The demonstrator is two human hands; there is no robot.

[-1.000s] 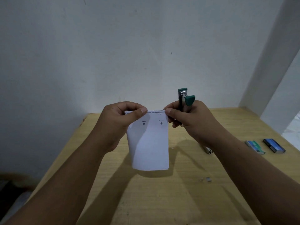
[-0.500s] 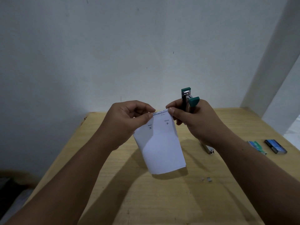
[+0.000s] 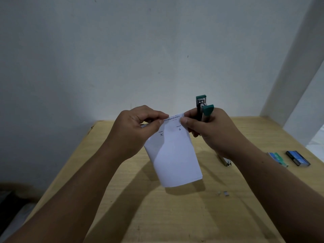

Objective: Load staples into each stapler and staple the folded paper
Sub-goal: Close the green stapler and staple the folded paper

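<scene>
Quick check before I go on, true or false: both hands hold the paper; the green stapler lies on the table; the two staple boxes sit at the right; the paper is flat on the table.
1. Both the left hand and the right hand pinch the paper: true.
2. The green stapler lies on the table: false, the right hand grips it upright.
3. Two staple boxes sit at the right: true.
4. The paper lies flat: false, it hangs above the table.

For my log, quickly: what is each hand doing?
Left hand: pinches folded white paper.
Right hand: holds green stapler, pinches paper.
</scene>
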